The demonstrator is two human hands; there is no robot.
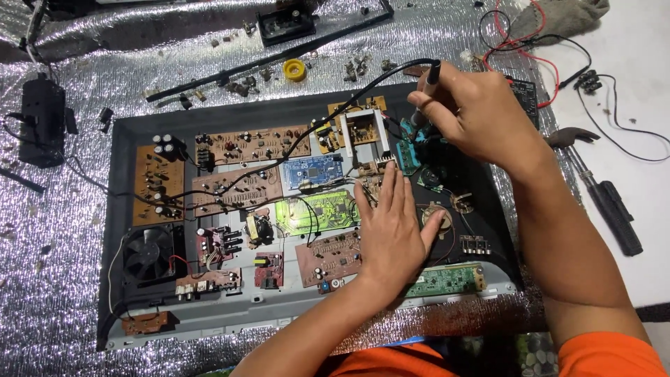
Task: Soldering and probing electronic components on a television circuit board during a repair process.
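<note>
Your left hand point(392, 227) lay flat, fingers together, on the circuit boards inside the dark tray point(118, 181). Your right hand point(469, 112) gripped a black corded tool point(424, 94), tip down on the teal board point(409, 155). A blue board point(311, 172) and a green board point(317, 211) sat just left of your fingers, the fan point(147, 253) well apart.

Soldering iron point(424, 94) tip hidden behind right hand point(474, 115) — tiny board parts unreadable.
</note>
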